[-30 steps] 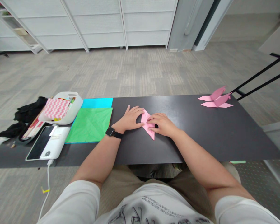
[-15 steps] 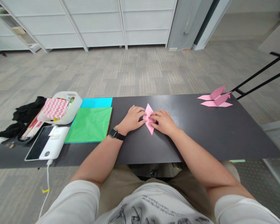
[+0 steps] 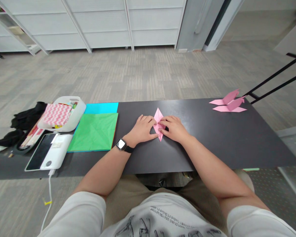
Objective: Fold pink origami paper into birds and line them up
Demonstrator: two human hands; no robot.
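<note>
A small pink folded paper point(image 3: 158, 117), diamond-shaped with points far and near, lies on the black table point(image 3: 212, 144) in front of me. My left hand point(image 3: 143, 128), a watch on its wrist, rests curled against the paper's left side with the fingertips pressing on it. My right hand point(image 3: 174, 127) is bent over the paper's right side, its fingertips pinching the paper near the middle. Both hands hide part of the paper's sides.
A green sheet point(image 3: 93, 131) on a cyan sheet point(image 3: 102, 107) lies to the left. Further left are a white tray point(image 3: 75, 120) with striped paper, a white device point(image 3: 48, 152) with a cable, and black cloth point(image 3: 27, 115). Pink folded shapes point(image 3: 228, 103) sit at the far right corner.
The pink paper has been turned from slanted to pointing straight away from me and shifted slightly farther. Both hands moved closer together over it, the left fingers curling from flat.
</note>
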